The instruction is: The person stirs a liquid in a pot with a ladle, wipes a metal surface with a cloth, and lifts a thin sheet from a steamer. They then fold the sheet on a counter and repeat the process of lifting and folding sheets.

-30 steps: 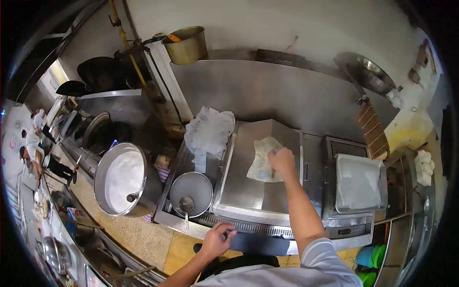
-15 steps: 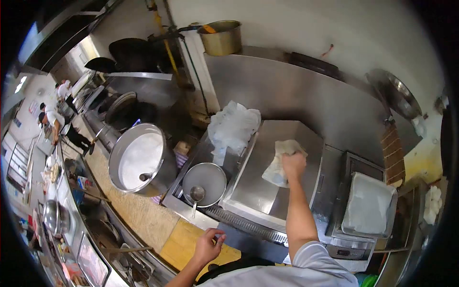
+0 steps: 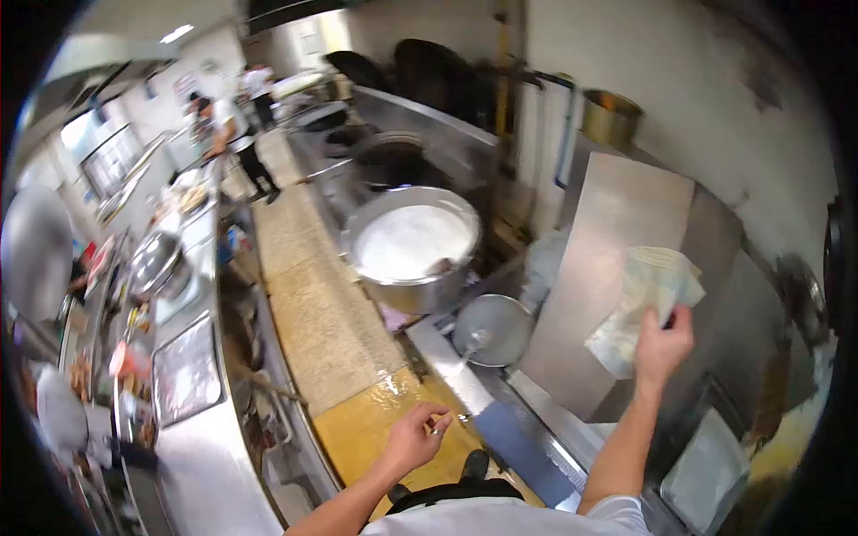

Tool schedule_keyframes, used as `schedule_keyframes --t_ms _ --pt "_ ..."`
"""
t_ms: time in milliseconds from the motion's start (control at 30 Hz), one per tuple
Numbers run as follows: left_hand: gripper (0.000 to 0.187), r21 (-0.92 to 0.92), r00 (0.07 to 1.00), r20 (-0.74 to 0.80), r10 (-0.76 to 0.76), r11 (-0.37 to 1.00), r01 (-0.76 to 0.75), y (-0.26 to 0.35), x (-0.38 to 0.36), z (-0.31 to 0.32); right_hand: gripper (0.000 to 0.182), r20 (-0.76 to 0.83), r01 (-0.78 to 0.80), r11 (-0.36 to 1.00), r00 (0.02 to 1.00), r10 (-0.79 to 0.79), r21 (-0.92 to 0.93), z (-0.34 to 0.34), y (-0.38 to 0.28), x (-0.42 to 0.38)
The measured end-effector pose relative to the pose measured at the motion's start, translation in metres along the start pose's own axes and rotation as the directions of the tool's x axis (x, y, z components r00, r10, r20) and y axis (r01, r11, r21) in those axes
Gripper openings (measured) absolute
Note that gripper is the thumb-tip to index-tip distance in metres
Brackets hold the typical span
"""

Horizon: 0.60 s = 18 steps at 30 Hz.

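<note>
My right hand (image 3: 663,344) grips a pale cloth (image 3: 657,281) against a large stainless steel cover (image 3: 581,277). The cover appears tilted up from the counter; something small and dark shows by my fingers, too blurred to name. My left hand (image 3: 418,438) hangs over the yellow floor, its fingers loosely curled and apart, with nothing visible in them. Left of the cover is a round strainer-like pan (image 3: 500,335) with a ladle (image 3: 476,341) resting in it. A clear plastic bag (image 3: 543,263) is partly hidden behind the cover.
A big steel pot (image 3: 411,290) of white contents stands beyond the pan. A tray with a white liner (image 3: 706,469) is at lower right. Along the left runs a steel counter (image 3: 210,473) with a metal tray (image 3: 186,371) and bowls. Co-workers (image 3: 237,134) stand down the aisle.
My view has turned left, down the aisle. The steel cover, flat on the counter before, now looks raised and tilted, with my right hand and the cloth on it. My left hand stays low.
</note>
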<state>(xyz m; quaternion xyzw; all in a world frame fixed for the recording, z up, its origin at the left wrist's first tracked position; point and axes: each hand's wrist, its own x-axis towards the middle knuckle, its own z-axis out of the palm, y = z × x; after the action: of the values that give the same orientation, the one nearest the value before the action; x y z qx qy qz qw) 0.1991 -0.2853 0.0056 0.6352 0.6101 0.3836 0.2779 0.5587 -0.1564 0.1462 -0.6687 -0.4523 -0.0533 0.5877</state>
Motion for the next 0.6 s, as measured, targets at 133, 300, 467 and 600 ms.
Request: schedule_keyframes --t_ms 133,300,467,600 --pt "0.018 -0.049 0.975 -0.223 -0.021 0.999 0.010 -0.011 -0.033 -0.066 0.016 0.054 0.161 0.966 0.983 -0.175 0.202 0.000 -0.100 -0.041" --pt "0.017 -0.089 0.876 -0.471 -0.103 0.994 0.069 -0.035 -0.102 -0.150 0.015 0.210 0.359 0.824 0.851 -0.482 0.438 0.014 -0.218 -0.125" --pt "0.018 -0.091 0.757 -0.602 -0.253 0.964 0.249 -0.077 -0.199 -0.212 0.015 0.310 0.398 0.617 0.606 -0.733 0.679 0.052 -0.318 -0.233" --pt "0.018 -0.122 0.603 -0.723 -0.337 0.921 0.369 -0.110 -0.283 -0.231 0.016 0.353 0.321 0.464 0.348 -0.869 0.825 0.107 -0.368 -0.330"
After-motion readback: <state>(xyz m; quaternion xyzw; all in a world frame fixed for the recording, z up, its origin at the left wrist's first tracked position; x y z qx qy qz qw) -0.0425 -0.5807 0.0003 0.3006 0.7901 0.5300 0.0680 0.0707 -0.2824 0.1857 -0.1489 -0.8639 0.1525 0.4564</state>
